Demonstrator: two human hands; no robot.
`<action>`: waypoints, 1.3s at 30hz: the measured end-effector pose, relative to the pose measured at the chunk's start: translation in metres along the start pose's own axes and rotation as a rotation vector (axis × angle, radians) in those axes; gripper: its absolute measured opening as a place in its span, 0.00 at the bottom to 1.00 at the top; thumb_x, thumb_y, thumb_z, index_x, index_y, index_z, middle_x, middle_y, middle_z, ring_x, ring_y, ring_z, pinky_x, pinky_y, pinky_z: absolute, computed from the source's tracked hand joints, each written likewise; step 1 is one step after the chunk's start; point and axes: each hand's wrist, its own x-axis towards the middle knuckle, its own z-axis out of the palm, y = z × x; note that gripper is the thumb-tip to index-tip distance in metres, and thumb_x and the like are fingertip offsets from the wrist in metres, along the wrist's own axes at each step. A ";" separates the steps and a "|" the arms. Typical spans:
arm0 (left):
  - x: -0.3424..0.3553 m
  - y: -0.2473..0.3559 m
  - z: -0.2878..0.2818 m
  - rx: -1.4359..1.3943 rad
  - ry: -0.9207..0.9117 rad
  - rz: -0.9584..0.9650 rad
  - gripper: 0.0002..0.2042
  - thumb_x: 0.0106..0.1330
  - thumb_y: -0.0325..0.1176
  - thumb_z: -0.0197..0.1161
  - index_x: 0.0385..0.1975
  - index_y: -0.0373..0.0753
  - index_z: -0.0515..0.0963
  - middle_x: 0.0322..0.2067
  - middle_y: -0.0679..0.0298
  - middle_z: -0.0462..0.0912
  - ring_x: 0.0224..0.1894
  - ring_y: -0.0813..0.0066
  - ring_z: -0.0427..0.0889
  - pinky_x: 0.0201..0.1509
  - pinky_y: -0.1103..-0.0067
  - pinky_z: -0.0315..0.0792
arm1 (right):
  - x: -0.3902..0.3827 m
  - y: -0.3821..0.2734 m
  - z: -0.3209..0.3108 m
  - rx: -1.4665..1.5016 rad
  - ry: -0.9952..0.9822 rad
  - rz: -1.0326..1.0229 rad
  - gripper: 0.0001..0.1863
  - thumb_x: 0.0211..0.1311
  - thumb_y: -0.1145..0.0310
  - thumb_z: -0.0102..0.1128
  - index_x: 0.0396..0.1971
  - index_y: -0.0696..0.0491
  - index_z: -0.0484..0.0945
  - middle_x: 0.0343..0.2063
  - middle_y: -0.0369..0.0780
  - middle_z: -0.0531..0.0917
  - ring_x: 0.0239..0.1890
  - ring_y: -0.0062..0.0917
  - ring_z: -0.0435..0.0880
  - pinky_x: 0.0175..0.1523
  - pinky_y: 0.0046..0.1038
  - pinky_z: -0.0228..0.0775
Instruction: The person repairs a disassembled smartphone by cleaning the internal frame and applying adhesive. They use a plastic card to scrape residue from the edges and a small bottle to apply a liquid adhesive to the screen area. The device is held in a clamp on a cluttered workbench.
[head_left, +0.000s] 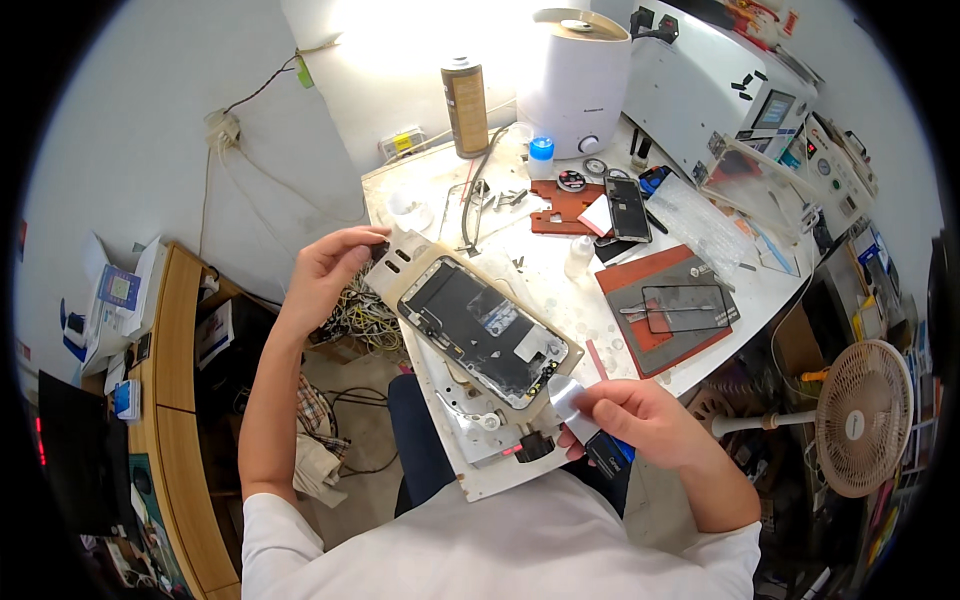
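Observation:
A phone screen assembly (480, 325) lies dark side up in a beige holder (418, 250) at the table's near left corner. Against the holder's far left end, my left hand (328, 275) is closed in a pinch, beside a small dark piece (378, 251); what the fingertips grip is unclear. My right hand (640, 422) is closed around a blue and black tool (608, 455), just off the holder's near right corner. A thin silvery sheet or blade (566, 396) sticks out from its fingers towards the phone. Below the holder sits a metal base with a black knob (534, 446).
A brown spray can (465, 108) and a white humidifier (578, 85) stand at the back. Dark grey and red mats (668, 310) carry a screen frame. A small white bottle (579, 257) stands mid-table. A fan (862, 418) is at the right.

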 end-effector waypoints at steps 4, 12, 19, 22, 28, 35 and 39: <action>-0.028 0.039 0.022 0.426 0.282 0.226 0.09 0.67 0.23 0.66 0.46 0.36 0.84 0.45 0.61 0.86 0.45 0.74 0.82 0.52 0.75 0.76 | 0.010 -0.014 0.007 -0.025 -0.004 0.089 0.21 0.81 0.59 0.53 0.53 0.65 0.78 0.39 0.44 0.88 0.41 0.27 0.88 0.48 0.29 0.81; -0.047 0.136 0.093 0.657 -0.346 0.648 0.16 0.51 0.38 0.80 0.40 0.44 0.85 0.39 0.69 0.82 0.39 0.67 0.78 0.44 0.73 0.72 | 0.012 -0.002 -0.004 -0.258 0.181 -0.048 0.22 0.81 0.56 0.53 0.49 0.62 0.82 0.38 0.40 0.88 0.38 0.19 0.85 0.46 0.24 0.79; -0.036 0.147 0.102 0.772 -0.525 0.570 0.13 0.55 0.37 0.78 0.37 0.45 0.83 0.38 0.70 0.81 0.40 0.69 0.78 0.45 0.73 0.72 | -0.004 0.002 -0.024 -0.097 0.233 -0.061 0.23 0.82 0.54 0.50 0.48 0.61 0.84 0.35 0.39 0.88 0.35 0.18 0.85 0.42 0.21 0.77; -0.037 0.148 0.105 0.803 -0.512 0.534 0.13 0.54 0.37 0.78 0.36 0.44 0.82 0.38 0.70 0.81 0.41 0.69 0.79 0.46 0.73 0.72 | -0.007 0.007 -0.030 -0.094 0.245 -0.088 0.24 0.82 0.53 0.50 0.47 0.61 0.84 0.35 0.40 0.89 0.34 0.19 0.86 0.41 0.22 0.78; -0.037 0.159 0.108 0.870 -0.575 0.428 0.12 0.54 0.36 0.78 0.34 0.44 0.81 0.37 0.70 0.81 0.41 0.68 0.79 0.47 0.73 0.72 | -0.004 0.010 -0.036 -0.133 0.203 -0.137 0.24 0.82 0.52 0.50 0.47 0.61 0.83 0.34 0.41 0.88 0.34 0.21 0.87 0.41 0.23 0.79; -0.035 0.162 0.109 0.853 -0.598 0.390 0.11 0.57 0.35 0.76 0.35 0.44 0.81 0.37 0.69 0.81 0.43 0.68 0.79 0.49 0.72 0.72 | 0.000 0.001 -0.032 -0.152 0.164 -0.189 0.19 0.81 0.60 0.53 0.47 0.62 0.83 0.35 0.39 0.88 0.35 0.19 0.86 0.42 0.22 0.78; -0.035 0.165 0.110 0.865 -0.611 0.377 0.11 0.59 0.34 0.75 0.36 0.43 0.80 0.38 0.69 0.81 0.44 0.67 0.79 0.50 0.72 0.72 | 0.006 -0.008 -0.020 -0.295 0.232 -0.275 0.13 0.76 0.67 0.60 0.47 0.61 0.84 0.36 0.39 0.88 0.33 0.19 0.85 0.41 0.22 0.78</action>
